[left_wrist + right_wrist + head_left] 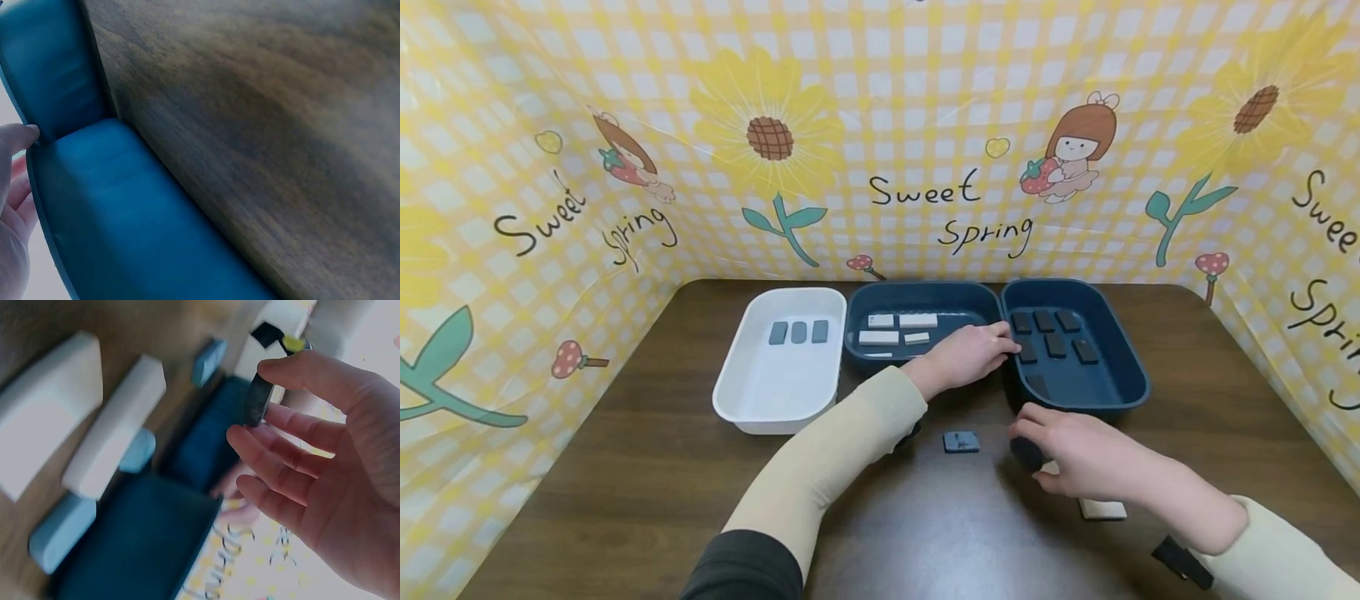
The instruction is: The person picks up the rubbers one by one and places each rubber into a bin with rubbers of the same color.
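In the head view my left hand grips the rims where the middle dark blue bin meets the right dark blue bin. The left wrist view shows the thumb on the rim, with fingers behind it. My right hand pinches a dark block between thumb and fingertips, in front of the right bin and above the table. The right wrist view shows this block edge-on. Several dark blocks lie in the right bin; white blocks lie in the middle one.
A white bin with 3 grey-blue blocks stands at the left. On the wooden table lie a blue block and a white block, the latter partly under my right wrist. A patterned cloth encloses the back and sides.
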Motion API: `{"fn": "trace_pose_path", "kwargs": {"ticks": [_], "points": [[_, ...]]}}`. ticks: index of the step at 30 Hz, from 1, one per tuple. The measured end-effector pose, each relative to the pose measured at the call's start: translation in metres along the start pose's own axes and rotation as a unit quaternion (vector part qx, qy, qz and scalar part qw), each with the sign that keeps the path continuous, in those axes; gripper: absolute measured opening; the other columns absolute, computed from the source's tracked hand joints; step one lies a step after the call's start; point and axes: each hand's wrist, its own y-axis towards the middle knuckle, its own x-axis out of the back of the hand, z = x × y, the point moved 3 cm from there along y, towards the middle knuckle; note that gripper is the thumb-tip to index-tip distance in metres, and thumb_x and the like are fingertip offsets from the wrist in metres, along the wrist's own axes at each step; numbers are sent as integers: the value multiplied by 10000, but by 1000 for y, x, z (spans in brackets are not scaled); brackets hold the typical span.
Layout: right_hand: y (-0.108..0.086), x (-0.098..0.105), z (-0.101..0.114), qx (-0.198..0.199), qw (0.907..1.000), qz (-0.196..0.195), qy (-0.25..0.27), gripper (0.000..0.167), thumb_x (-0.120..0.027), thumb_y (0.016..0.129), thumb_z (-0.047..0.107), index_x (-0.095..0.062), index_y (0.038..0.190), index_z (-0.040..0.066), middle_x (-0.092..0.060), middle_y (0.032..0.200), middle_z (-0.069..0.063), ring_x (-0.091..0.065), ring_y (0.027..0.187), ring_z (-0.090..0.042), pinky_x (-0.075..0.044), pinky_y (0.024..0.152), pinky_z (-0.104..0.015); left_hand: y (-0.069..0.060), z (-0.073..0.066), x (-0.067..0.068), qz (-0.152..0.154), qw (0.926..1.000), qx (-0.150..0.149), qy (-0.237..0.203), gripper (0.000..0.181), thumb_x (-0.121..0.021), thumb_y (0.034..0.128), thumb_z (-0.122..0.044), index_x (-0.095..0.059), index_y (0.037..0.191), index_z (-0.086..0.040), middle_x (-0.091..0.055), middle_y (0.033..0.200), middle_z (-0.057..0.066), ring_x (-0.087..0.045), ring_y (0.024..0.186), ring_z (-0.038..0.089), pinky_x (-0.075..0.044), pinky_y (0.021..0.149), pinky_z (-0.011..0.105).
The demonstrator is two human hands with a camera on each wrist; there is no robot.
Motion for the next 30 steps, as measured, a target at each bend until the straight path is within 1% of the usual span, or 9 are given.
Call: {"fn": "trace_pose_path", "kwargs": {"ticks": [5, 7, 11, 14, 17, 20, 22, 25, 30], "points": [[-13, 15, -11, -297, 9990, -345, -41, 430, -824, 739, 137, -643, 1124, 78, -541, 978, 45, -458, 626, 2, -453, 548, -212, 0, 1, 0, 18, 10000, 32, -40, 306, -583, 983, -148, -641, 1279, -98, -572, 1151, 38, -612, 907, 90, -464, 819, 154], [-16, 22, -15, -419, 9979, -487, -91, 428, -822, 735, 122, -643, 1121, 77, -542, 977, 42, -472, 631, -2, -448, 543, -207, 0, 1, 0, 34, 10000, 32, -69, 304, -580, 984, -147, -641, 1277, -95, -571, 1147, 38, -611, 915, 92, -465, 821, 156], [-21, 38, -24, -619, 9947, -784, -255, 444, -837, 720, 108, -644, 1119, 75, -562, 1019, 10, -519, 659, -16, -473, 558, -217, 0, 2, 0, 17, 9999, 13, -139, 302, -585, 981, -140, -644, 1273, -91, -572, 1141, 37, -608, 929, 92, -459, 841, 157], [-24, 49, -34, -826, 9920, -892, -336, 460, -843, 715, 112, -641, 1127, 73, -566, 1050, -25, -521, 665, -24, -476, 558, -239, 0, 2, -1, -5, 9998, -19, -175, 303, -591, 976, -130, -645, 1271, -86, -573, 1136, 40, -608, 919, 96, -457, 844, 156], [-27, 59, -45, -1094, 9890, -927, -363, 463, -837, 717, 106, -638, 1131, 52, -567, 1054, -58, -536, 688, -63, -473, 560, -267, 1, 1, -3, -8, 9998, -62, -200, 304, -595, 973, -122, -645, 1270, -75, -574, 1135, 49, -612, 914, 103, -460, 837, 157], [-28, 65, -59, -1413, 9850, -942, -312, 471, -829, 715, 82, -632, 1138, 17, -566, 1035, -88, -576, 762, -151, -478, 578, -302, 2, 0, -3, -6, 9998, -79, -194, 303, -597, 972, -119, -646, 1267, -70, -575, 1139, 51, -614, 923, 105, -459, 837, 155], [-29, 67, -67, -1547, 9831, -938, -267, 476, -825, 713, 61, -625, 1140, -5, -564, 1023, -107, -592, 819, -211, -485, 599, -331, 2, 0, -3, -18, 9998, -67, -194, 302, -601, 969, -117, -649, 1264, -71, -576, 1139, 50, -615, 923, 106, -461, 839, 158], [-27, 66, -80, -1680, 9816, -887, -169, 477, -819, 716, 34, -613, 1142, -29, -561, 1015, -131, -593, 861, -269, -497, 625, -362, 1, 0, -1, -17, 9998, -45, -197, 300, -601, 969, -115, -650, 1263, -76, -577, 1139, 48, -615, 922, 106, -464, 838, 163], [-19, 56, -97, -1892, 9794, -687, 131, 455, -806, 736, 4, -606, 1140, -58, -563, 1002, -146, -579, 875, -294, -516, 653, -383, 0, 1, 0, -17, 9997, -18, -248, 300, -598, 971, -114, -651, 1263, -78, -575, 1135, 46, -610, 913, 105, -463, 832, 162]]}}
